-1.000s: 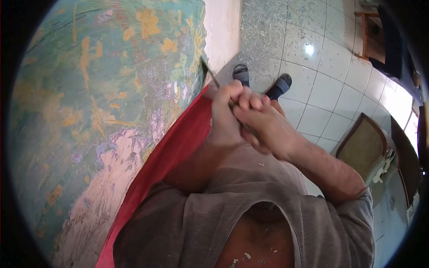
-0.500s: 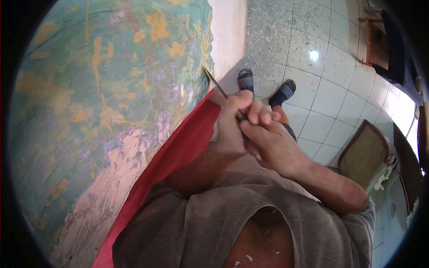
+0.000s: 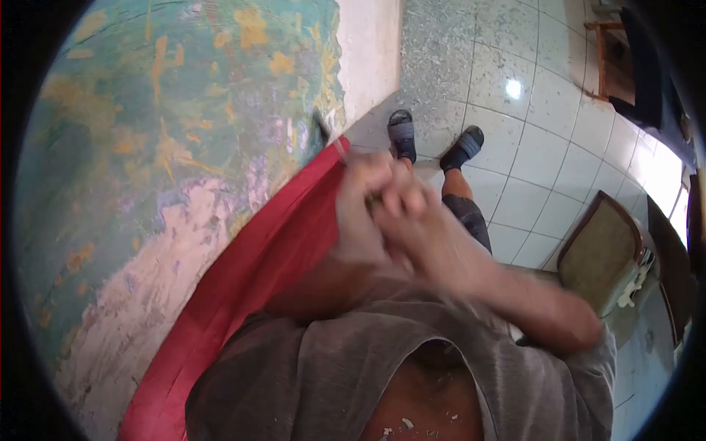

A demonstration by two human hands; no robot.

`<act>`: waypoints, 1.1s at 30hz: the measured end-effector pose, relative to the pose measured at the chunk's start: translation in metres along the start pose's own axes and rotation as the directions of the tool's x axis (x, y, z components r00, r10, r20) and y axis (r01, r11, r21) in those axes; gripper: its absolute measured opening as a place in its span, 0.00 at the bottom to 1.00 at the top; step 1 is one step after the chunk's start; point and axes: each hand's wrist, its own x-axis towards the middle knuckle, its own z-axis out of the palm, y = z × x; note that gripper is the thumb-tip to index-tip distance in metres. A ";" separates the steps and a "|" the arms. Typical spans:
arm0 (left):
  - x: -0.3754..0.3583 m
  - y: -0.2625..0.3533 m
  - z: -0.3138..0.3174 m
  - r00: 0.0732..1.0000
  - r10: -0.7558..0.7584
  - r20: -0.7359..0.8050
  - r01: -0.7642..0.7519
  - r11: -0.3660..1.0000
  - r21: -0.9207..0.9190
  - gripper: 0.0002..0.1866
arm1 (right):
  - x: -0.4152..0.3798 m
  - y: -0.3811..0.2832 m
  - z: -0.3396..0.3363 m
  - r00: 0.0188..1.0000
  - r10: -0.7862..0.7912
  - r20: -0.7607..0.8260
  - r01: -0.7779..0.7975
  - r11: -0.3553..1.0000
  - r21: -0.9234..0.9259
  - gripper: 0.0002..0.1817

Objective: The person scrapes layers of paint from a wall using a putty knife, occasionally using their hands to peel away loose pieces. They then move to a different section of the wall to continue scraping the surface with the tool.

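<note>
Both my hands are closed together, one against the other, on a thin-bladed scraper (image 3: 341,149). My left hand (image 3: 359,213) wraps its handle, which is mostly hidden in the grip. Pressed against it from the right is my right hand (image 3: 423,228), fingers curled over the same handle; motion blurs both. The blade points up and left toward the wall (image 3: 184,110), whose green and yellow paint is patchy and worn down to pale plaster in places. A dark streak, smeared by motion, shows on the wall just beyond the blade.
Red cloth (image 3: 235,294) hangs along the wall, left of my arms. My sandaled feet (image 3: 401,132) stand on a tiled floor (image 3: 507,140) strewn with paint flakes. A cushioned chair (image 3: 599,250) is at right, with a wooden frame (image 3: 599,59) farther up.
Both hands have moved slightly left and down together, still gripping the scraper. The blade now looks blurred, and more of the red cloth shows.
</note>
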 end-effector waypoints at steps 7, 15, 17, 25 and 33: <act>0.007 -0.010 -0.004 0.987 -0.149 0.052 0.152 0.987 -0.059 0.16 | -0.021 -0.001 0.005 0.903 0.363 0.229 -0.417 0.869 0.268 0.12; 0.040 -0.007 -0.027 0.977 -0.211 -0.036 0.209 0.977 -0.050 0.18 | 0.015 0.018 0.004 0.667 0.600 0.443 -0.741 0.471 0.478 0.16; 0.025 -0.015 -0.014 0.967 -0.252 -0.021 0.253 0.968 0.011 0.20 | 0.003 0.000 -0.014 0.423 0.663 0.618 -0.845 0.043 0.532 0.17; 0.073 -0.014 -0.054 0.904 -0.317 -0.288 0.268 0.943 -0.196 0.19 | 0.034 0.054 0.026 0.287 0.739 0.609 -0.775 -0.194 0.601 0.11; 0.060 -0.024 -0.046 0.953 -0.279 -0.119 0.252 0.947 -0.199 0.18 | 0.010 0.056 0.015 0.656 0.633 0.411 -0.727 0.383 0.569 0.15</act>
